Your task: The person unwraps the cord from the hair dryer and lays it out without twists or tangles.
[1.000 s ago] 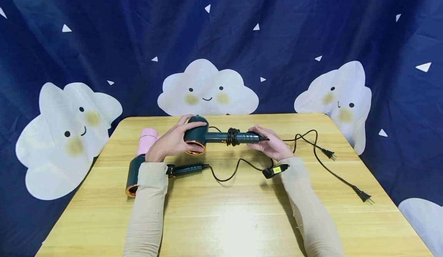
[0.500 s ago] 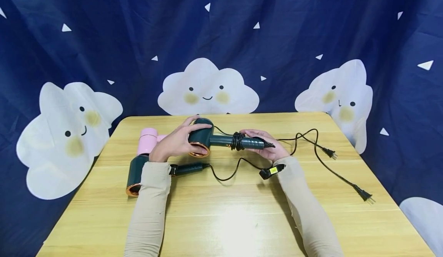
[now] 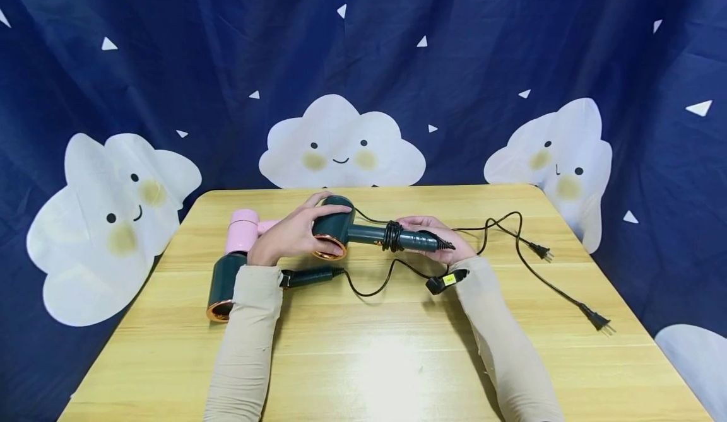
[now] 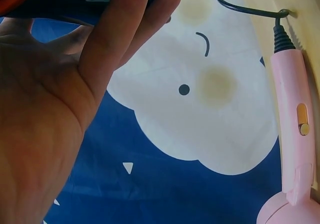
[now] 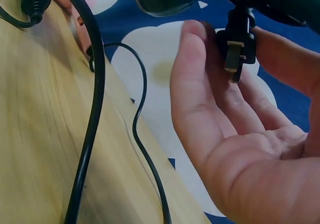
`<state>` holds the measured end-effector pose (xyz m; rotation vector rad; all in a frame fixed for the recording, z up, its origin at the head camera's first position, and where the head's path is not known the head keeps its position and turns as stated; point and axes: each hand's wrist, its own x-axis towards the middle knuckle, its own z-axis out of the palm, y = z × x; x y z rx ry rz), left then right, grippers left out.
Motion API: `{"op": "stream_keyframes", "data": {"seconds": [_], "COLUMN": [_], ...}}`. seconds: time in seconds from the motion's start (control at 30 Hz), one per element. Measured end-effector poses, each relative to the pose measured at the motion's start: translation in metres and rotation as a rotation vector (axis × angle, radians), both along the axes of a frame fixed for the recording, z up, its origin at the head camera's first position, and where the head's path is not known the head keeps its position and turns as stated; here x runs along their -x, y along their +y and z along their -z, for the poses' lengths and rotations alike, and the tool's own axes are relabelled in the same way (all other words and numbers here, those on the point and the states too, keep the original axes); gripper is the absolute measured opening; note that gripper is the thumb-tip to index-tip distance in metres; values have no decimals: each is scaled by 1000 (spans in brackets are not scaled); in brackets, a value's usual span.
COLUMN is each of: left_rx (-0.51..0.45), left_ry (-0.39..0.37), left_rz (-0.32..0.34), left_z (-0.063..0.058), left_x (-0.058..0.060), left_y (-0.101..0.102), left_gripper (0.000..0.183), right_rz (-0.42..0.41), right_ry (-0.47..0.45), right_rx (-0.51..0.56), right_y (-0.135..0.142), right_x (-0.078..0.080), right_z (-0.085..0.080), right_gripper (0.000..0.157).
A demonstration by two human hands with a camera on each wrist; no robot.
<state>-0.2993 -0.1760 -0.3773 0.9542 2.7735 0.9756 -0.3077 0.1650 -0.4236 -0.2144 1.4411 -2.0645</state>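
In the head view my left hand (image 3: 292, 236) grips the round head of a dark green hair dryer (image 3: 334, 219) with a copper-coloured rim, held above the table. Black cord is wound round its handle, which points right. Close behind the handle's end lies my right hand (image 3: 437, 239), its fingers loosely curved. A two-pin plug (image 5: 235, 46) hangs from the handle in front of these fingers in the right wrist view, and the thumb tip stands apart from it. Only a dark, copper-edged part of the dryer shows above the left hand (image 4: 50, 94) in the left wrist view.
A second dark green hair dryer (image 3: 224, 283) lies on the wooden table (image 3: 341, 359), partly behind the left sleeve. Beyond it lies a pink hair dryer (image 3: 242, 233). Their cords run right to two plugs (image 3: 593, 318). A blue cloud-print curtain (image 3: 363, 50) hangs behind.
Both held hair dryer and left hand have shifted right and slightly nearer, with the handle tilting down to the right. My right hand has slid along behind the handle's end.
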Motion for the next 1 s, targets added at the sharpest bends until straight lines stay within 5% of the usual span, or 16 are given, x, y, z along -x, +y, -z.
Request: {"op": "stream_keyframes", "data": {"seconds": [0.13,0.27,0.4,0.67,1.0], "left_rx": [14,27,24,6,13], "left_ry": [-12,-33,-62,-96,-76], "left_rz": [8,21,56,68,83], "left_z": [1,2,4,5,4], "left_x": [0,0,1,-1,0], "left_y": [3,7,11,14,13], "left_gripper": [87,86,85,83,81], "right_rz": [28,24,47,190,318], "right_ry": [26,196,261,86,177], "right_rx": [-112,-271,-314,-83,7], "right_y": [1,3,6,9,6], "right_x": [3,12,20,18,14], "right_z": [2,6,9,1,-18], "right_gripper": [19,41,46,14,17]}}
